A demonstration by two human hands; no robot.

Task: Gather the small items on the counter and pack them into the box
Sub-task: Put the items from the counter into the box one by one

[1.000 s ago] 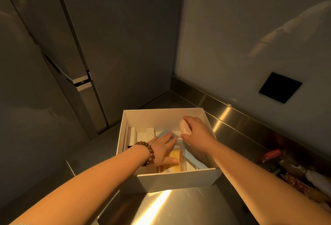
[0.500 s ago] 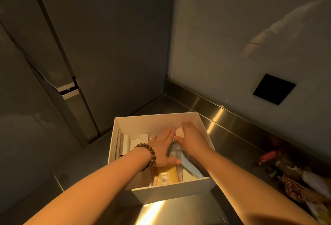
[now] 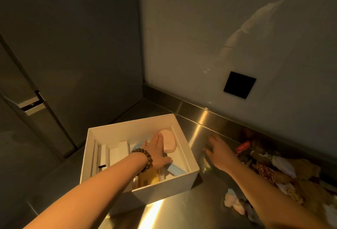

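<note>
My left hand [image 3: 158,151] lies inside the white box [image 3: 165,186], fingers straight and flat, resting on the things packed there; a bead bracelet [image 3: 145,159] circles that wrist. Just at 1 o'clock from my fingers, touching them, sits a pale pink oval soap [image 3: 169,143], leaning against the box's right inner wall. A light blue handle [image 3: 174,170] pokes out from under my palm toward 5 o'clock, and something yellow [image 3: 152,178] lies at the near wall, partly hidden by my forearm. White cardboard inserts [image 3: 116,153] stand along the box's left side.

My right hand [image 3: 219,153] is outside the box, at 3 o'clock from it, over the steel counter [image 3: 184,208]. Its fingers are spread and loose, gripping nothing; the hand is blurred, so I cannot tell whether the fingertips touch the counter.

The loose items [image 3: 273,170] lie heaped at 3 to 4 o'clock from the box, along the wall: a red packet [image 3: 243,146], a red-and-white patterned piece [image 3: 264,171], white wrappers and brownish lumps, too dim to name. A small pink-white bundle [image 3: 233,201] lies by my right forearm, at 5 o'clock from the box.

A black square plate [image 3: 239,84] is set in the wall at 1 o'clock. A tall cabinet with a metal handle [image 3: 32,103] stands at 10 o'clock. I can read no writing on anything.
</note>
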